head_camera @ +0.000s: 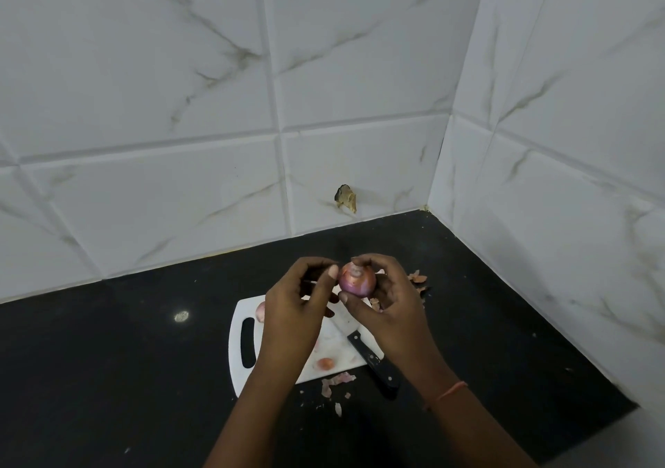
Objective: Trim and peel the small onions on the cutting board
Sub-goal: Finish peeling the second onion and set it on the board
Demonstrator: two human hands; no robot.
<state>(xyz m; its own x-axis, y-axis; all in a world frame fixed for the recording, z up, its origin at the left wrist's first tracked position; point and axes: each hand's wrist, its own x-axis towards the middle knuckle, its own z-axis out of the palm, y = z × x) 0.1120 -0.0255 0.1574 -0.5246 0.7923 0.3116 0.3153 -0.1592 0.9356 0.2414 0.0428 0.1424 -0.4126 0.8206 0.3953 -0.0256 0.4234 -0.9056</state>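
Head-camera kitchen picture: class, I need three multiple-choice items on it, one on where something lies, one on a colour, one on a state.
1. Where does the knife lie?
A. In the left hand
B. On the cutting board, handle sticking out over its near edge
C. Leaning against the wall

2. What colour is the cutting board?
A. White
B. Green
C. Brown

3. What is the state of the onion?
A. Lying untouched on the board
B. Chopped into pieces
C. Held up above the board in the right hand

Answers:
1 B: the blade rests on the board and the black handle reaches onto the dark counter.
2 A: the board is white against the black counter.
3 C: the right hand has its fingers curled round the onion, with the left hand close beside it.
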